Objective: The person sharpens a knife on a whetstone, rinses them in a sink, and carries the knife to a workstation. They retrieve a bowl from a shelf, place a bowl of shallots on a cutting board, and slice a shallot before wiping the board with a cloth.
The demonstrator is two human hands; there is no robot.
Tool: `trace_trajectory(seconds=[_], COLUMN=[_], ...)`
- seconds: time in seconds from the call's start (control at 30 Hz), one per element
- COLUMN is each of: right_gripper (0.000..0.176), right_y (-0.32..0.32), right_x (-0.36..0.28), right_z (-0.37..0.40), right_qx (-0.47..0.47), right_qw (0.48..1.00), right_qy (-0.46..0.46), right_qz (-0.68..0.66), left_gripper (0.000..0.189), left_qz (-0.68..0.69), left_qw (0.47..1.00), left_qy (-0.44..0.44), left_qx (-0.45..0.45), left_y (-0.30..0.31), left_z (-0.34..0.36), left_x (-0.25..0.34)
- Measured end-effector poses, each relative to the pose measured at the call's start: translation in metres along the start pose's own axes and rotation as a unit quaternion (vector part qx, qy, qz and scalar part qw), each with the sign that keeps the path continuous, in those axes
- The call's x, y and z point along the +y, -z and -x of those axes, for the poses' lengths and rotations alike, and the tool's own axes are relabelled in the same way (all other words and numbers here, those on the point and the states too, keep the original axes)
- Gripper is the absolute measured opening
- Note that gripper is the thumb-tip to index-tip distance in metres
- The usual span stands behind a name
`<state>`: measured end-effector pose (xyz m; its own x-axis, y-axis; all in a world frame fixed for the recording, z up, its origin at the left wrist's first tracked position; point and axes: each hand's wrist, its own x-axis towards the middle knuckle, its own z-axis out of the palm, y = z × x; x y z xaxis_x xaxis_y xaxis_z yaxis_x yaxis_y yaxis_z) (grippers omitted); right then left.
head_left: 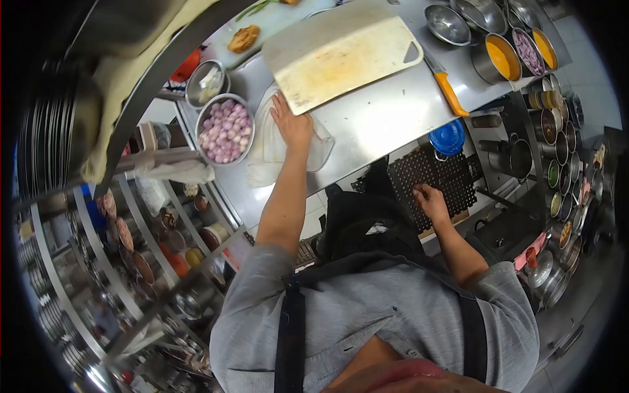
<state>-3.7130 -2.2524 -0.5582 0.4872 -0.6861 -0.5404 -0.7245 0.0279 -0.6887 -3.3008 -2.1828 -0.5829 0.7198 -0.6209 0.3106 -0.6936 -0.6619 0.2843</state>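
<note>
My left hand lies with its fingers stretched out over a white cloth, at the near left corner of a white cutting board. The fingertips touch or nearly touch the board's edge. Left of the cloth stands a metal bowl full of peeled shallots. Hanging below the counter's front edge, my right hand has its fingers curled in, and nothing shows in them. A knife with an orange handle lies right of the board, its blade pointing away.
Behind the shallots sits a smaller metal bowl. Metal pots of orange liquid and chopped purple onion stand at the counter's far right, near metal bowls. Below are a blue lid and a perforated black mat.
</note>
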Motion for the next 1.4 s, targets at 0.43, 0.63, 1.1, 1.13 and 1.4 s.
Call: trace_trajectory(seconds=[0.43, 0.63, 1.1, 1.13, 1.4], right_gripper=[0.040, 0.038, 0.024, 0.022, 0.030], right_y=[0.022, -0.013, 0.213, 0.220, 0.142], right_x=[0.001, 0.048, -0.180, -0.178, -0.211], right_z=[-0.093, -0.160, -0.186, -0.241, -0.115], right_qx=[0.098, 0.244, 0.395, 0.501, 0.198], right_qw=[0.922, 0.783, 0.771, 0.802, 0.946], right_qy=[-0.116, 0.045, 0.222, 0.318, 0.230], right_qz=[-0.356, -0.570, -0.448, -0.072, -0.117], left_gripper=[0.044, 0.039, 0.048, 0.049, 0.046], left_qz=[0.191, 0.464, 0.725, 0.726, 0.622], left_qw=[0.953, 0.803, 0.518, 0.523, 0.697], left_qy=[-0.185, -0.257, 0.009, 0.004, -0.144], left_qx=[-0.147, -0.271, -0.454, -0.446, -0.327], left_y=[-0.049, -0.033, 0.156, 0.158, 0.193], left_z=[0.014, 0.095, 0.074, 0.081, 0.106], left_x=[0.179, 0.242, 0.153, 0.151, 0.130])
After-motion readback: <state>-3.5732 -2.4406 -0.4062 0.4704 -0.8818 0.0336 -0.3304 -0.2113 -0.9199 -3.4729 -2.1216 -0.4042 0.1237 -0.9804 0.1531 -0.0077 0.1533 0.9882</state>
